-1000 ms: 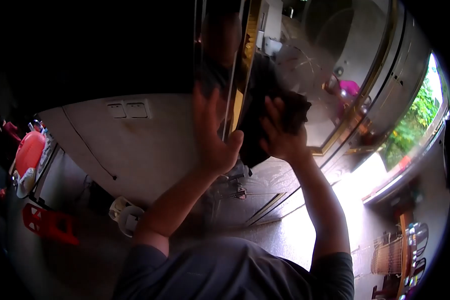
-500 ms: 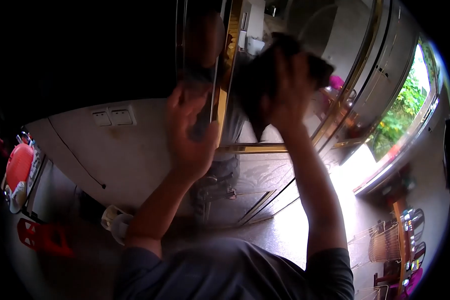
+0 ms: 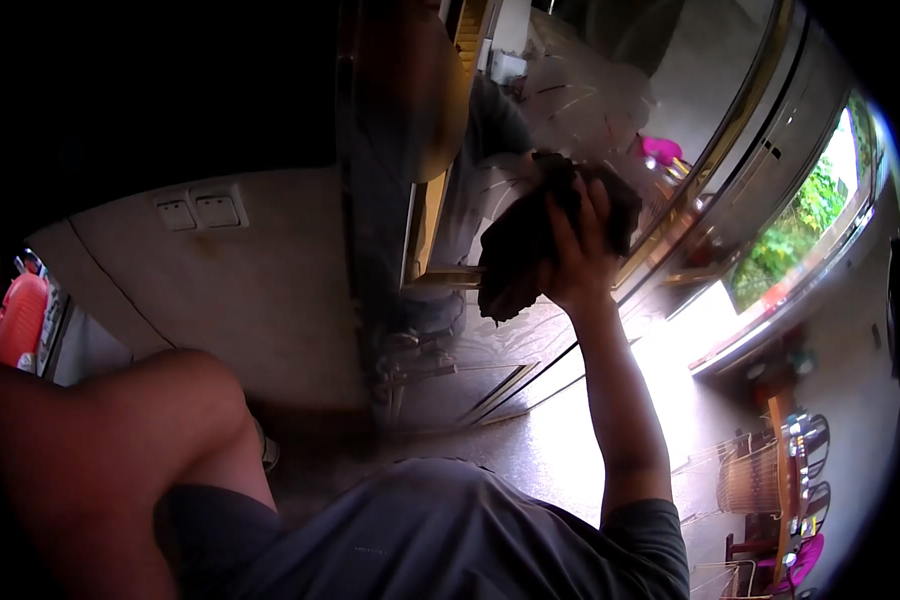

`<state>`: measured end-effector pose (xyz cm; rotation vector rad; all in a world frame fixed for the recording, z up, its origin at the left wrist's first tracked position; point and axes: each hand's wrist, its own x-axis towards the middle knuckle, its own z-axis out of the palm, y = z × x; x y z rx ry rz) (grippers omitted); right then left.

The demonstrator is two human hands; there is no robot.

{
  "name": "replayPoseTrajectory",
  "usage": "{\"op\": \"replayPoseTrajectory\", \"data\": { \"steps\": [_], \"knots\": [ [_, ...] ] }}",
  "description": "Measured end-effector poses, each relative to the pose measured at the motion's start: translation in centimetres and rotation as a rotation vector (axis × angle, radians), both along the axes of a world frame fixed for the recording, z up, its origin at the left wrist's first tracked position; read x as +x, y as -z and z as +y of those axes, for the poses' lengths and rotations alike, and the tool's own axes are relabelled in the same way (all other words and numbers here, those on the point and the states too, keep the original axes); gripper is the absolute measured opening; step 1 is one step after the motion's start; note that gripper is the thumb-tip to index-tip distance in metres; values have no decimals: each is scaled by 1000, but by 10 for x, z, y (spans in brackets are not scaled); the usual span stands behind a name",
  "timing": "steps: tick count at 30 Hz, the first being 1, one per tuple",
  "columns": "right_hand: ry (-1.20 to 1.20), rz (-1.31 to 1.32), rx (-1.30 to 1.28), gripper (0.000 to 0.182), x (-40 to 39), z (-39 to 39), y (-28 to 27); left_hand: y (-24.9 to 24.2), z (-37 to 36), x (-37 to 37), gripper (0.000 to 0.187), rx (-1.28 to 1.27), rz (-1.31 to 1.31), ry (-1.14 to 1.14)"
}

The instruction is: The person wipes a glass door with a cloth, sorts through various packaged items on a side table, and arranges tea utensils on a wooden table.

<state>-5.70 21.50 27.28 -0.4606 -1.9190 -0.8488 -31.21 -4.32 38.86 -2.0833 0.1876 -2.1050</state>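
My right hand (image 3: 582,250) presses a crumpled dark cloth (image 3: 525,240) against a glossy, mirror-like door panel (image 3: 595,95). Its fingers lie over the cloth, which hangs down past the palm on the left. Gold trim (image 3: 425,230) frames the panel, and the cloth sits near its lower edge. Hazy smears and streaks show on the glass above the cloth. My left arm (image 3: 180,400) is bent sharply at the left, close to the camera; the hand itself is out of sight.
Left of the door, a pale wall carries two switches (image 3: 198,208). A red plastic item (image 3: 22,315) stands at the far left. On the right are a bright window (image 3: 810,215), a wicker basket-like piece (image 3: 748,478) and a table edge with chairs (image 3: 788,470).
My right hand has slid the cloth downward on the panel. My left hand has left the door's edge, and that arm has folded back toward the camera at the left.
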Motion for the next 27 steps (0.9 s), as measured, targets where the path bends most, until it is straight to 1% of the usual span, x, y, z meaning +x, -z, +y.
{"op": "replayPoseTrajectory", "data": {
  "steps": [7,10,14,17,21,24,27],
  "knots": [
    [-33,15,5,59,-1,-2,-2,4,8,6,50,-19,14,21],
    [0,-4,-77,56,-2,-3,1,6,10,9,50,-9,12,16],
    [-18,4,-40,50,-2,0,1,7,10,15,51,7,16,27],
    [-48,14,-22,51,-1,4,4,6,13,17,51,11,22,23],
    [-17,4,-8,51,-1,-1,2,7,16,17,51,11,21,12],
    [1,10,-33,52,-2,-4,3,8,21,14,52,5,3,-46],
    [-43,36,-26,52,-4,5,2,18,36,7,52,10,-58,-185]
  ]
}}
